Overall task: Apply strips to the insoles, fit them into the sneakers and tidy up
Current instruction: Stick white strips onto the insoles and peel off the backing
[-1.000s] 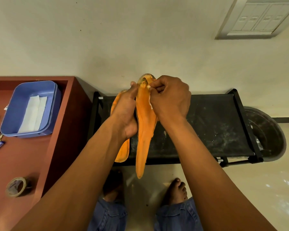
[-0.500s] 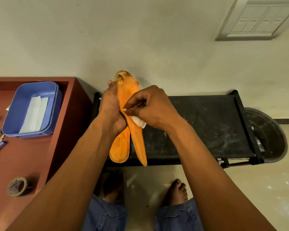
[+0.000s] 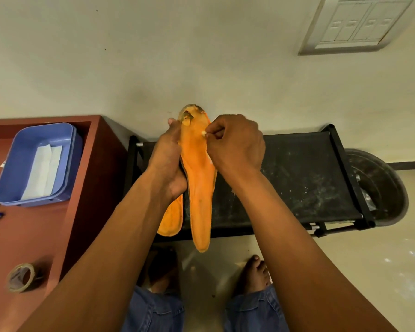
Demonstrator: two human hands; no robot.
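Insoles (image 3: pixel 198 178) upright in left hand (image 3: pixel 168 161) grip, right hand (image 3: pixel 235 144) pinching white strip (image 3: pixel 203 133) near top.

Dim, warm indoor light, soft shadows, floor glare, wide-angle edge distortion.

Two orange insoles (image 3: pixel 198 188), upright, overlapping.

One head-worn wide-angle camera looks steeply down, close above the left hand (image 3: pixel 169 161) and right hand (image 3: pixel 235 146), desk (image 3: pixel 34 236) left of them.
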